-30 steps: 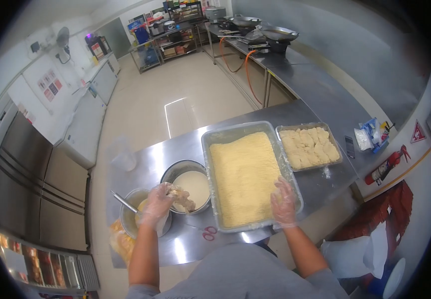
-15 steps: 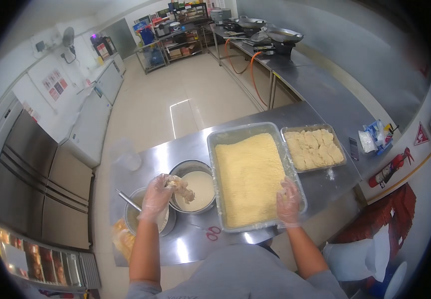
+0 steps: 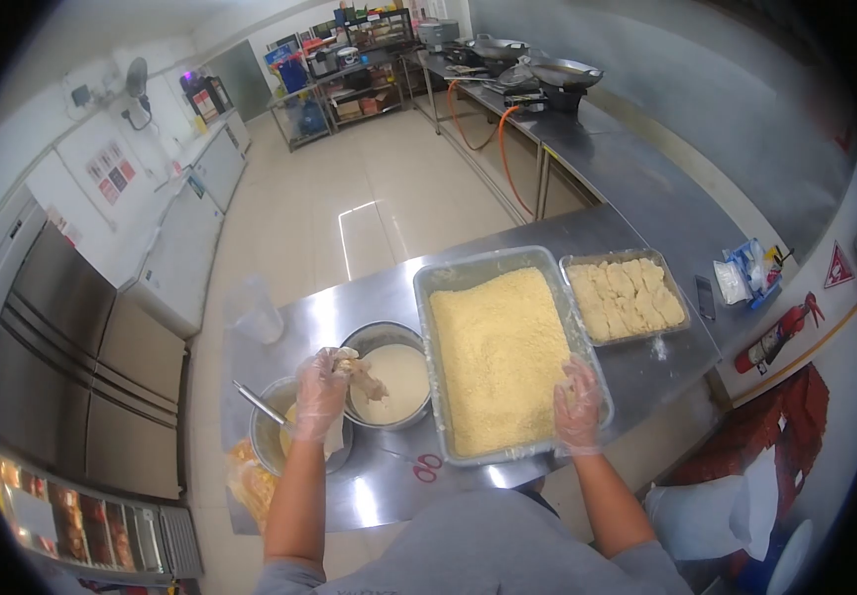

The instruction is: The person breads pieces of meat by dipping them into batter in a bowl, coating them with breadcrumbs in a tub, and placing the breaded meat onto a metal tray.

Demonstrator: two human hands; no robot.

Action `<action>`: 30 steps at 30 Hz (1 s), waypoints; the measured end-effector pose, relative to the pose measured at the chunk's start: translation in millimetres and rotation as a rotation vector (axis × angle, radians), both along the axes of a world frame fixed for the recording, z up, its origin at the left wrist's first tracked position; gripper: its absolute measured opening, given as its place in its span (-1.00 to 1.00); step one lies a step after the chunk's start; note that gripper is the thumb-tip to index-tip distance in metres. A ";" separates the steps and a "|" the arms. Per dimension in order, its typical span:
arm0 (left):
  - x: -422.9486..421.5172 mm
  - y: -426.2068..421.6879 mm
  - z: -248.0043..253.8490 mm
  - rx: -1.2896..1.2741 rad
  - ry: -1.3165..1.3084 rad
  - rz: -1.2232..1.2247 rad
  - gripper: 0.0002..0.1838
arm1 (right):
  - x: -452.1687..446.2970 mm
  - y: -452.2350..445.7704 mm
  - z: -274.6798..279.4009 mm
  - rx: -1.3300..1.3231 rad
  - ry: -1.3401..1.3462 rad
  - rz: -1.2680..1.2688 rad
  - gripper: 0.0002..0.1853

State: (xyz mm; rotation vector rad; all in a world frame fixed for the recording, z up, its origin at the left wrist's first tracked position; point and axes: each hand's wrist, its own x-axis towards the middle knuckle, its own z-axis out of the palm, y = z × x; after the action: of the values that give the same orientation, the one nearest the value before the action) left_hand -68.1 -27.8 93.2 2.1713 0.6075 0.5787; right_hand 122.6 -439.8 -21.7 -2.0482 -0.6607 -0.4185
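My left hand (image 3: 321,392), in a clear plastic glove, grips a wet, pale piece of raw meat (image 3: 370,383) that looks like chicken. It hangs above a round metal bowl (image 3: 352,415) of creamy white batter (image 3: 395,374). Under my left wrist stands a second metal pot (image 3: 268,442) with a metal handle (image 3: 261,401) leaning out. A large grey tub (image 3: 426,332) of yellow breadcrumb-like coating (image 3: 498,347) lies to the right. My gloved right hand (image 3: 577,409) is over its right edge, fingers loosely curled and apart, holding nothing.
Right of the tub sits a metal tray (image 3: 636,335) of coated pieces (image 3: 622,296). Red-handled scissors (image 3: 427,468) lie near the front table edge. A clear plastic jug (image 3: 255,315) and a plastic bag (image 3: 248,476) are at the left. A phone (image 3: 704,297) lies at far right.
My left hand has shifted slightly right with the meat, which still hangs over the batter bowl. My right hand stays by the tub's edge. The view has tilted a little.
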 end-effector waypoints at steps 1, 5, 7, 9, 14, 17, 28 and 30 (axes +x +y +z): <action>-0.4 0.0 0.1 0.018 -0.004 -0.014 -0.78 | 0.4 -0.1 0.6 -0.002 -0.005 0.001 -0.64; 4.4 -4.7 2.4 -0.103 -0.074 0.024 -0.84 | -2.4 1.2 2.3 0.004 0.009 -0.010 -0.65; 5.6 -2.9 -0.3 -0.030 -0.017 0.011 -0.83 | -2.9 0.8 3.7 0.004 0.014 -0.008 -0.64; 3.8 0.7 -4.9 0.070 -0.034 -0.002 -0.79 | -1.9 1.7 5.3 0.001 0.000 0.000 -0.61; 6.8 -1.5 -0.1 0.278 -0.041 -0.063 -0.78 | -0.5 0.7 1.5 0.028 0.027 0.005 -0.60; 13.1 -0.9 -3.0 0.296 -0.053 -0.042 -0.80 | 0.9 0.6 -1.9 0.007 0.023 -0.003 -0.60; 15.6 -19.3 38.4 -0.077 -0.034 -0.009 -0.76 | -1.4 1.6 -2.8 0.009 0.010 -0.051 -0.59; 13.5 -17.7 45.9 -0.131 -0.039 0.011 -0.73 | -3.1 4.1 2.6 0.013 -0.014 -0.063 -0.64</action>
State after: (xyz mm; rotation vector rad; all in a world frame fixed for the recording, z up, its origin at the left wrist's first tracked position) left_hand -54.6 -45.5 139.1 2.0310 0.6192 0.5696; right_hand 119.6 -435.7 -19.1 -2.0595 -0.6015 -0.4724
